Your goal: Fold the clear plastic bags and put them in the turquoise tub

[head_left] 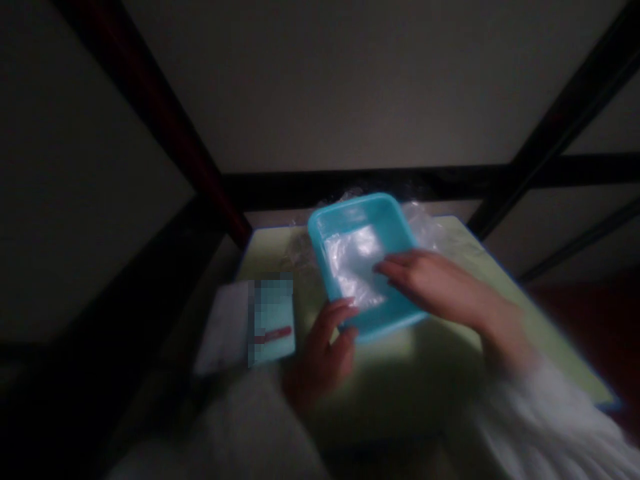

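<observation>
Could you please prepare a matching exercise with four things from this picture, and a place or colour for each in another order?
1. basin
2. left hand
3. right hand
4. tabletop

A. at the basin's near left corner
B. yellow-green, with a blue edge
C. turquoise
D. over the basin's right side

Pairs: 1-C, 2-A, 3-D, 4-B

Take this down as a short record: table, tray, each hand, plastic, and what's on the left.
Table: yellow-green
Tray: blue, on the table
Left hand: at tray's near left corner, grip unclear
Right hand: over tray's right side, fingertips above its inside
Plastic: clear, crinkled, behind tray
Left side: flat white-and-teal item, partly pixelated
</observation>
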{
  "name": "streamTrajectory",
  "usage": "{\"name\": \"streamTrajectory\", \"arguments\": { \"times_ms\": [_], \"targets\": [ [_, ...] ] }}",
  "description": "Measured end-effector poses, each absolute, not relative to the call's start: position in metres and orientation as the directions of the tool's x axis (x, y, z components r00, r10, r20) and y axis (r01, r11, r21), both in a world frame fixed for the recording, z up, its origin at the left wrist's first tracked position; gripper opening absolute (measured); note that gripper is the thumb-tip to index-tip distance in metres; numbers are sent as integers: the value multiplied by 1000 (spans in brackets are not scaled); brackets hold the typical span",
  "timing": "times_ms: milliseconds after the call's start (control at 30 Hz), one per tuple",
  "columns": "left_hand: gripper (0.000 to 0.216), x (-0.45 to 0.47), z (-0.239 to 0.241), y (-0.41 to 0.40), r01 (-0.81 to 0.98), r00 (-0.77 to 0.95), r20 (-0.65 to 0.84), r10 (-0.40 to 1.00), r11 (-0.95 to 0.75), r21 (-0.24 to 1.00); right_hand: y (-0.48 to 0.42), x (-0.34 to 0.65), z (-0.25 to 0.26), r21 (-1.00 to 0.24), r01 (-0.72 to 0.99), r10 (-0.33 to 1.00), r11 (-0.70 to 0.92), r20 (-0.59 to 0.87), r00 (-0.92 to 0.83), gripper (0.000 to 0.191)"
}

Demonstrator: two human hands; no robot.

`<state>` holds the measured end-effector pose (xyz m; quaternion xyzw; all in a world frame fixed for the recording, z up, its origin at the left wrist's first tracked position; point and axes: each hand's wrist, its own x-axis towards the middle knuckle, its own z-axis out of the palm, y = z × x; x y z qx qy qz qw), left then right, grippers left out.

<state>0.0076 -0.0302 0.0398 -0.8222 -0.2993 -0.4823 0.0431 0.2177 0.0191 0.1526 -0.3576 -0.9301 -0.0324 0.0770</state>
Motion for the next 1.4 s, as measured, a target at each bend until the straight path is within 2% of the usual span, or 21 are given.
{"name": "streamTrajectory", "arguments": {
  "times_ms": [167, 267, 367, 467, 667, 867, 1167, 1400],
  "targets": [
    [25, -5, 46, -7, 650, 228, 892, 390, -743, 159, 15, 228, 167, 30, 667, 594, 745, 427, -682, 21],
    [21, -18, 51, 10, 744, 126, 909, 397, -644, 178, 14, 236, 171, 47, 684, 595, 728, 451, -665, 24],
    [18, -33, 52, 28, 818, -8, 917, 398, -525, 235, 17, 239, 170, 54, 695, 609, 717, 438, -662, 26],
    [18, -48, 45, 42, 821, -104, 880, 463, -459, 338, 23, 240, 168, 48, 682, 606, 730, 416, -678, 25],
    [16, -65, 31, 62, 801, -201, 800, 565, -376, 466, 37, 241, 158, 57, 673, 626, 737, 315, -713, 22],
    [18, -65, 30, 74, 786, -238, 769, 593, -347, 511, 53, 240, 140, 87, 695, 659, 714, 252, -708, 20],
    [21, -65, 32, 85, 768, -273, 742, 612, -326, 551, 81, 238, 107, -28, 726, 722, 687, 142, -677, 20],
    [21, -64, 29, 93, 767, -266, 739, 619, -328, 551, 101, 244, 78, -10, 754, 747, 656, 149, -648, 21]
  ]
}}
